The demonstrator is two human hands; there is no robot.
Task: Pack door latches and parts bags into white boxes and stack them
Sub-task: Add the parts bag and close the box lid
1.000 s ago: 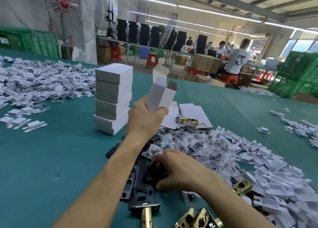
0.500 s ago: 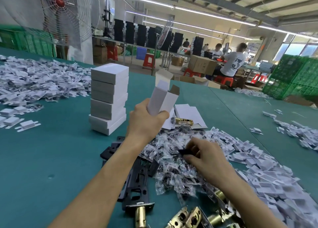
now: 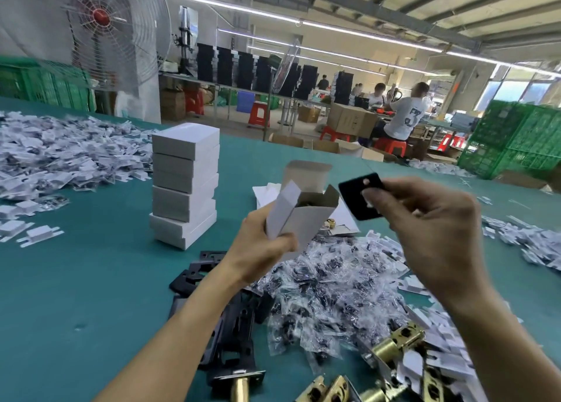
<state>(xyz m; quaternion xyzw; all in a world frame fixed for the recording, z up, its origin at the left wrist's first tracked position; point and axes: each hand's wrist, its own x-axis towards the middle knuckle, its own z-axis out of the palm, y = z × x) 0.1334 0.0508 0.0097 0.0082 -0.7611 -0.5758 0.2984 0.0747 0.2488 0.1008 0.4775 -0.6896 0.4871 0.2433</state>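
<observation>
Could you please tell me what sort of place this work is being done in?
Most likely a factory packing floor for door hardware. The green table carries heaps of bagged parts and a stack of white boxes; behind it, workers sit among cardboard cartons, with green crates stacked at the right.

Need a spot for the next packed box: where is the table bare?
Bare table lies on the near side of the box stack, left of the black plates. Crowded: parts bags and latches at the near right.

Large "3" on seated person's white T-shirt [image 3: 408,119]; rest blurred.
</observation>
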